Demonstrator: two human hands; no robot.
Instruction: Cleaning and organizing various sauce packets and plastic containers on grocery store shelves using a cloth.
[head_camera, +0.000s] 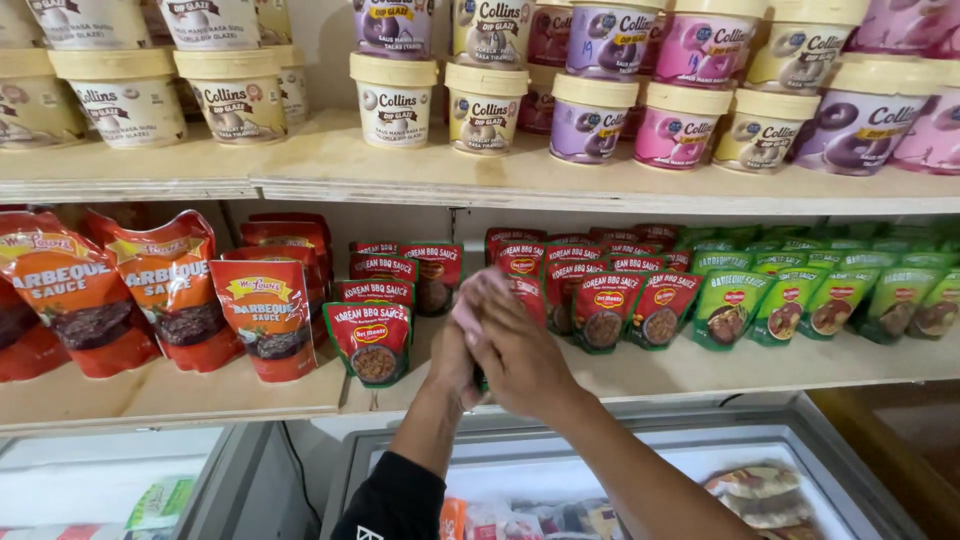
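At the lower shelf (700, 375), your hands (500, 350) close together around a red sauce pouch (527, 295); stand it upright, label outward.

The upper wooden shelf (330, 160) carries stacked glaze tubs (396, 100). The lower shelf (180, 395) carries red sauce pouches (268, 315) and green sauce pouches (730, 305).

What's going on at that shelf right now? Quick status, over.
Both hands together on a red sauce pouch at the lower shelf. Pink cloth against the pouch. Neighbouring red pouches crowd close on both sides.
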